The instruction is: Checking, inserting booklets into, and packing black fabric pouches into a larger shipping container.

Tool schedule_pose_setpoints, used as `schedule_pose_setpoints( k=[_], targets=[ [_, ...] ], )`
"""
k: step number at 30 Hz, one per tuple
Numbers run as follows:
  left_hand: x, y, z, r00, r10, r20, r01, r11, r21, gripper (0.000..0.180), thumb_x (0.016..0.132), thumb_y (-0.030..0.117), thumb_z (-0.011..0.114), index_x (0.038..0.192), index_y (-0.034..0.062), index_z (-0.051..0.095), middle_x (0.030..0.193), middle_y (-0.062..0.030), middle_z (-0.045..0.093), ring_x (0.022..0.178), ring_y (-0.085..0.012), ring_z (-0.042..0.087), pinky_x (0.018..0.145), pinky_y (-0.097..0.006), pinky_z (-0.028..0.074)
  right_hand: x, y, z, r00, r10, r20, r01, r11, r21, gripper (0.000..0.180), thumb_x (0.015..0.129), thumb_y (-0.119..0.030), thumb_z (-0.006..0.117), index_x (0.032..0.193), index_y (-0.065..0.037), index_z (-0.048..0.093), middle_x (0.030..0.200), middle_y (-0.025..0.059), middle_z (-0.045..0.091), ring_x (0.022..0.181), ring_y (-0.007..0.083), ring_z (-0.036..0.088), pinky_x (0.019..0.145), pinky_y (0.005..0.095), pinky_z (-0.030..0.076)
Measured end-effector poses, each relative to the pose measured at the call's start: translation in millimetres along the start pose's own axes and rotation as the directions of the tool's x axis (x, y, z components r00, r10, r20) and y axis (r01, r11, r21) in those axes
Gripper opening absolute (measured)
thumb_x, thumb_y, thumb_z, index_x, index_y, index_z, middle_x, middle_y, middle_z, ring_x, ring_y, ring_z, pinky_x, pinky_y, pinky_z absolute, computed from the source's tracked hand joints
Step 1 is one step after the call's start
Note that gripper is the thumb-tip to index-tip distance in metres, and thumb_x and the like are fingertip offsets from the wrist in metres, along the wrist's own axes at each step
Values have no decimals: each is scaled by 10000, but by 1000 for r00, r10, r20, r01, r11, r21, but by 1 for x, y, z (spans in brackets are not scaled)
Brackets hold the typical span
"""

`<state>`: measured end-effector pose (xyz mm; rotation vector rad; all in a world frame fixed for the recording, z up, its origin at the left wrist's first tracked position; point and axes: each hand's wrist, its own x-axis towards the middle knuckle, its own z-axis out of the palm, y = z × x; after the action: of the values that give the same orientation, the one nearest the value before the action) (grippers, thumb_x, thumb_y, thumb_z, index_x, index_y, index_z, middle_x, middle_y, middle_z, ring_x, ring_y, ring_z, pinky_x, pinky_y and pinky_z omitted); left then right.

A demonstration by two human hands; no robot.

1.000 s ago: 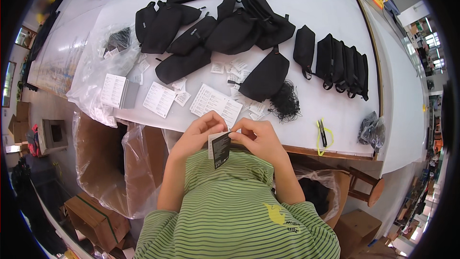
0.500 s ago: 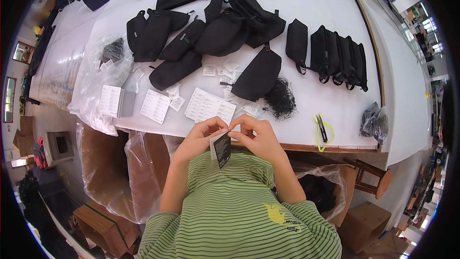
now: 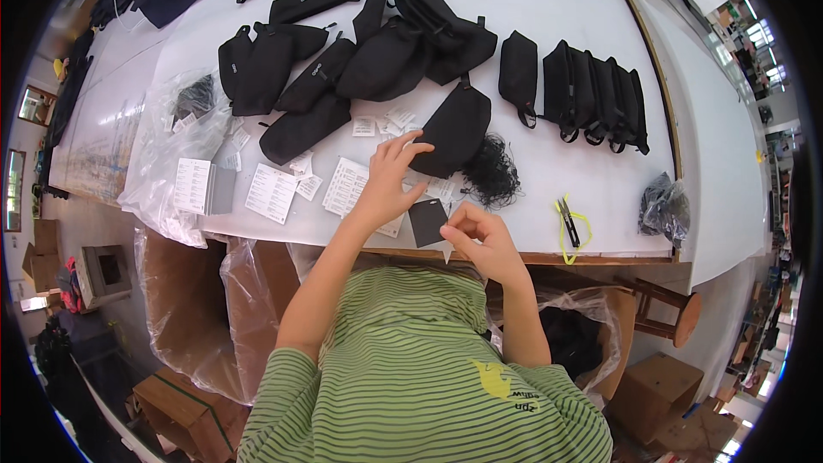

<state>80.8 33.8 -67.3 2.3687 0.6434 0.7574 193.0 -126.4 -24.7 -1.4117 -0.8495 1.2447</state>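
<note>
My left hand (image 3: 392, 178) reaches forward over the white cards, fingers spread. Its fingertips are at the left edge of a black fabric pouch (image 3: 457, 130); whether they touch it I cannot tell. Between thumb and fingertips, my right hand (image 3: 482, 240) pinches a dark hang tag (image 3: 428, 223) just above the table's near edge. A sliver of white shows below the tag. To the right of the pouch lies a tangle of thin black strings (image 3: 492, 173). White printed cards (image 3: 345, 183) are spread partly under my left hand and wrist.
Several black pouches (image 3: 384, 60) lie heaped farther back, and a row of them (image 3: 594, 96) stands at right. Thread snips (image 3: 567, 225) with a yellow cord lie near the front edge. At left are a stack of cards (image 3: 194, 186) and a clear plastic bag (image 3: 154, 171).
My left hand has let go of the hang tag and moved forward to the pouch. The tag, now in my right hand alone, has moved forward and turned.
</note>
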Motion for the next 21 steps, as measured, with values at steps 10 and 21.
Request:
schedule_pose_setpoints(
  k=[10,21],
  targets=[
    [24,-18,23,987,159,2,-158,982,99,434,727,56,649,1151,92,565,1190,-66,592,1186,-327,476,1037,-442,314,-29,1,-15,998,54,-38,-51,996,79,142,881,-110,626,812,-39,526,646,-59,494,566,3,395,502,182,288],
    [10,-50,-96,785,-618,-42,386,542,-747,313,840,142,678,1081,-15,555,1015,-91,623,856,-126,607,687,-236,487,-23,-5,-22,994,1,-107,-1,1000,1,98,855,-87,651,821,-42,571,639,-75,473,586,2,374,538,187,281]
  ],
)
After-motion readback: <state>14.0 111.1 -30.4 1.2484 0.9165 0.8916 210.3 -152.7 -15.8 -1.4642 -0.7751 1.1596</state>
